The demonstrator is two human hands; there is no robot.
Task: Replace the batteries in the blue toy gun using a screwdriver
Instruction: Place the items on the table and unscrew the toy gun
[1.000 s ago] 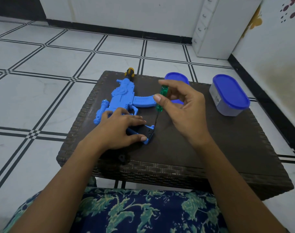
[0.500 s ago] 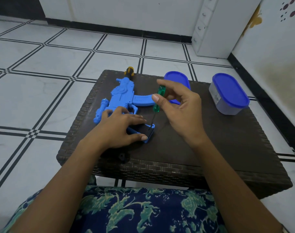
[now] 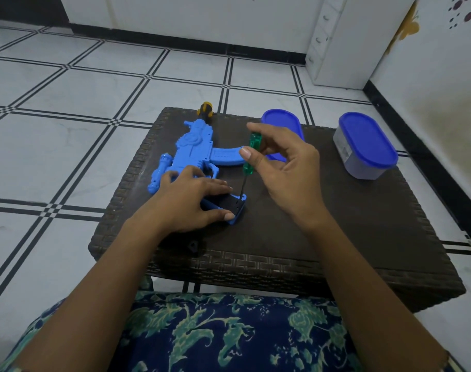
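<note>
Blue toy gun (image 3: 194,150) lies pinned under the flat-fingered left hand (image 3: 191,201) (steadying it); the right hand (image 3: 288,170) pinches the screwdriver (image 3: 248,167) upright on its grip.

On the dark woven table (image 3: 336,237) we see a blue-lidded container (image 3: 365,145) at its far right corner, another blue lid (image 3: 281,122) along its far edge, and a small black piece (image 3: 193,247) near its front edge.

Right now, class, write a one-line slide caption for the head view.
Right hand holds a green screwdriver tip-down on the blue toy gun; left hand steadies it.
</note>
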